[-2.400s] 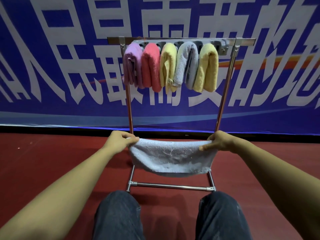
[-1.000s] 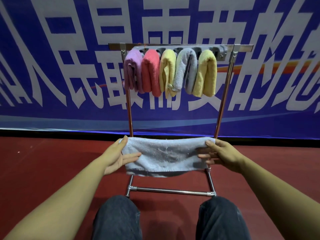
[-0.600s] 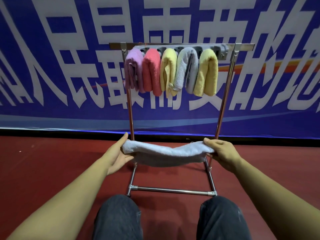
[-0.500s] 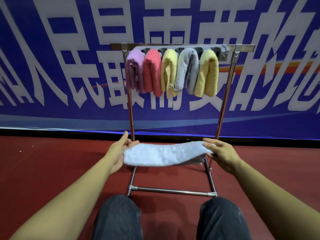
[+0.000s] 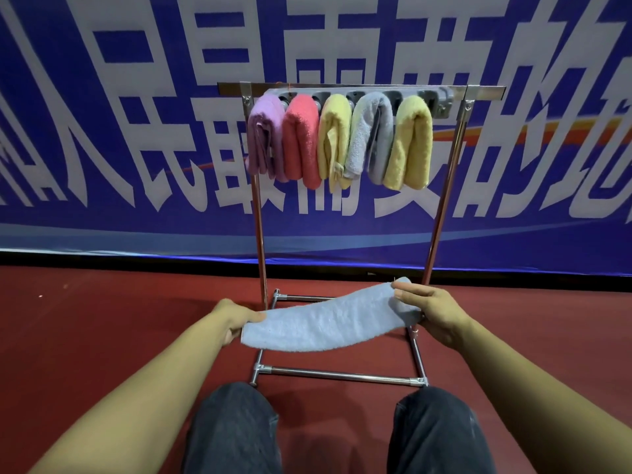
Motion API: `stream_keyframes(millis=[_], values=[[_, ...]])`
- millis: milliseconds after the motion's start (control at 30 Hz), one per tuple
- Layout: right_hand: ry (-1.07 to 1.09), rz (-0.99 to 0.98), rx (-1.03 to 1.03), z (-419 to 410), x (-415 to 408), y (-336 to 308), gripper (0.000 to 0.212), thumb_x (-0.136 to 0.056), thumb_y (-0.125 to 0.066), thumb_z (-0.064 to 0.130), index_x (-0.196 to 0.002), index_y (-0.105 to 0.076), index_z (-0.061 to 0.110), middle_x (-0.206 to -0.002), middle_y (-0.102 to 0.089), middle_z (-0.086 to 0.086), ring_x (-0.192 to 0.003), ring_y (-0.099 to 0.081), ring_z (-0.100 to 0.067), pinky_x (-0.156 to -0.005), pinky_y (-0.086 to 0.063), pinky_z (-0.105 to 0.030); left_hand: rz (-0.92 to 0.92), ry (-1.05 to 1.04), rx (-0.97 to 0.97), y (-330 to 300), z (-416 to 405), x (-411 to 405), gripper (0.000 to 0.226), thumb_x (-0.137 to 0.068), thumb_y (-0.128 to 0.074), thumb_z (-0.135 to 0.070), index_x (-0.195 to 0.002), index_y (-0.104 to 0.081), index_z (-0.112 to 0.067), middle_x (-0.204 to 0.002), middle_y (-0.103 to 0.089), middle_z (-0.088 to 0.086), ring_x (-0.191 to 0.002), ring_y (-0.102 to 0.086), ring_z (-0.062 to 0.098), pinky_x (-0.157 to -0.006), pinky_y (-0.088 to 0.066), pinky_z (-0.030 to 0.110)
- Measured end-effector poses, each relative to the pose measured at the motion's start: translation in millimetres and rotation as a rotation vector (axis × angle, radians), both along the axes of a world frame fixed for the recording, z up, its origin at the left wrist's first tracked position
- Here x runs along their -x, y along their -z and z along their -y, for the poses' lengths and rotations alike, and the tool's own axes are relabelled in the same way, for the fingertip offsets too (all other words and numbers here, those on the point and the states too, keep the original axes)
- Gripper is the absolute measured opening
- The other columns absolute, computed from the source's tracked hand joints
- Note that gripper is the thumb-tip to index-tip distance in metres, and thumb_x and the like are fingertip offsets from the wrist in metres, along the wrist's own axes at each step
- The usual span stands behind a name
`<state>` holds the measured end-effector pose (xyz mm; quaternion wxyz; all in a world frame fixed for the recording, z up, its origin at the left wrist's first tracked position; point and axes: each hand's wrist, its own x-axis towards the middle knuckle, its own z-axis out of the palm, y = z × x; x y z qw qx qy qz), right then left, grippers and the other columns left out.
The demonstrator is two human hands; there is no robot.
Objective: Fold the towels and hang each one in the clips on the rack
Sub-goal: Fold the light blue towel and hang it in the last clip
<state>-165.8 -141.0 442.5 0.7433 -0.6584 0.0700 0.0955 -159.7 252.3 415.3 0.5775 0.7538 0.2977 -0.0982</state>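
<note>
A pale blue towel, folded into a long narrow strip, stretches between my hands above the rack's base. My left hand grips its left end, lower down. My right hand grips its right end, held a little higher, so the strip slants. Beyond it stands the metal rack, whose top bar carries a grey row of clips. Several folded towels hang there: purple, red, yellow, grey, and yellow. The rightmost clip holds nothing.
The rack's base bars lie on the red floor just past my knees. A blue banner with large white characters fills the wall behind the rack.
The towel went from a wide hanging sheet to a narrow folded strip. My left hand has dropped lower and my right end has risen, tilting the strip.
</note>
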Motion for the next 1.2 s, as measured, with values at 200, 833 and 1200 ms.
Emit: stream_keyframes(millis=[200,833,1200], values=[[0.131,0.036,0.043,-6.4,-3.5,6.3,0.022,-0.080,-0.082,0.005,-0.102,-0.079,0.007,-0.106,-0.076,-0.014,-0.099,-0.072,-0.029,-0.090,-0.059,-0.042,-0.152,0.154,-0.117,23.6,3.7,1.8,0.043,-0.080,-0.088,-0.013,-0.113,-0.069,0.008,-0.115,-0.072,0.018,-0.100,-0.069,0.026,-0.079,-0.052,0.033],[0.202,0.053,-0.015,3.8,7.1,56.0,0.021,-0.085,-0.076,0.001,-0.104,-0.076,0.011,-0.111,-0.075,-0.015,-0.091,-0.071,-0.026,-0.080,-0.057,-0.035,0.329,0.036,-0.028,78.6,39.6,36.7,0.013,-0.092,-0.075,-0.021,-0.104,-0.072,-0.017,-0.101,-0.074,0.005,-0.092,-0.068,0.023,-0.078,-0.054,0.035],[0.248,0.057,0.025,2.5,2.6,97.9,0.025,-0.089,-0.074,0.004,-0.111,-0.074,0.016,-0.102,-0.072,0.018,-0.086,-0.072,0.000,-0.068,-0.057,-0.015,0.029,0.244,-0.258,116.1,31.9,19.9,0.057,-0.090,-0.077,-0.027,-0.052,-0.037,-0.018,-0.050,-0.031,-0.005,-0.046,-0.029,0.013,-0.042,-0.025,0.025]])
